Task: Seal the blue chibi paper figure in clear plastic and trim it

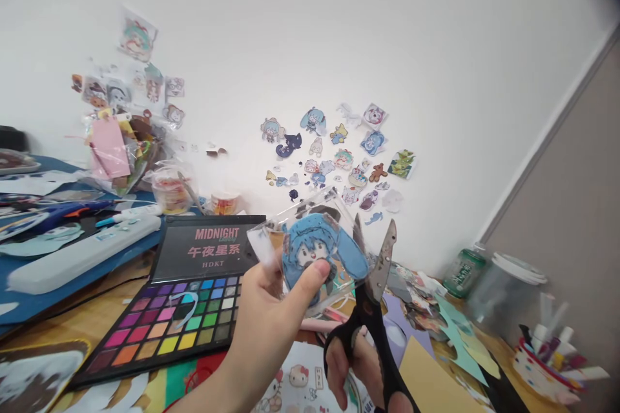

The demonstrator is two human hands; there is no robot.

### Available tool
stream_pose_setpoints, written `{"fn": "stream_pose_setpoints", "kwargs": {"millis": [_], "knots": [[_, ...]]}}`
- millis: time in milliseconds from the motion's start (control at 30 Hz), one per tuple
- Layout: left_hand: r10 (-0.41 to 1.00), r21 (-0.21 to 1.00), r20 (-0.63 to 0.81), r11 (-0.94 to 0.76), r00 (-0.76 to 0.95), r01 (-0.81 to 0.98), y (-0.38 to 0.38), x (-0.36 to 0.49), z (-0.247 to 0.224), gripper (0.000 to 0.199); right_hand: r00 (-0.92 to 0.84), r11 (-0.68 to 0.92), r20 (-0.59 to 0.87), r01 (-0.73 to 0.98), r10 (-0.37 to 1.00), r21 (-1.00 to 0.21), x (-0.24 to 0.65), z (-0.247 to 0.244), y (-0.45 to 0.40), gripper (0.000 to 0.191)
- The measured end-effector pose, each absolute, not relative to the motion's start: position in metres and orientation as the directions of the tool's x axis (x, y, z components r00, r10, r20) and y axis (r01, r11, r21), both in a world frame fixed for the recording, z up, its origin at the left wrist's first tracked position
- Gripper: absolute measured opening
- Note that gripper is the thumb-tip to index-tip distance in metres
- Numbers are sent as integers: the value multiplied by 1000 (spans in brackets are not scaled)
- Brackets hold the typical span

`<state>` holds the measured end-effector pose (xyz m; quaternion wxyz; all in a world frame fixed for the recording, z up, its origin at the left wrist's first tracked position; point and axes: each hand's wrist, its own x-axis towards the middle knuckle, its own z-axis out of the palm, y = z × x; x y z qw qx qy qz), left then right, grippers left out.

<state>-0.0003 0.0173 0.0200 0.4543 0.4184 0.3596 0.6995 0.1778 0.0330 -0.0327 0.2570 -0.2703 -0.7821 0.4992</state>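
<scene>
My left hand (266, 329) pinches a blue-haired cartoon character cutout (314, 239), thumb in front, fingers hidden behind. Clear plastic film (271, 226) surrounds the cutout and sticks out past its edges. Through the handle loops of black-handled scissors (372, 313) go the fingers of my right hand (361, 361). The blades point up and stand apart, close to the cutout's right edge; whether they touch the film I cannot tell. Below both hands lies a white sheet (296, 361) printed with small cartoon figures, partly covered by my right hand and the scissors.
An open eyeshadow palette (213, 329) lies at left, with a white power strip (92, 255) beyond it. Paper scraps (426, 348), a green can (464, 274), a clear tub (508, 284) and a pen cup (547, 364) sit at right. Cutouts (314, 120) cover part of the wall.
</scene>
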Motion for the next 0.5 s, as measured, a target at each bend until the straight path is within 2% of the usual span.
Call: {"fn": "stream_pose_setpoints", "kwargs": {"millis": [133, 500], "knots": [[948, 870, 248, -308, -198, -385, 17, 1, 16, 24, -714, 410, 157, 196, 683, -891, 182, -22, 23, 29], [916, 837, 315, -391, -247, -383, 15, 3, 16, 15, -653, 519, 205, 332, 729, -787, 170, -36, 24, 26]]}}
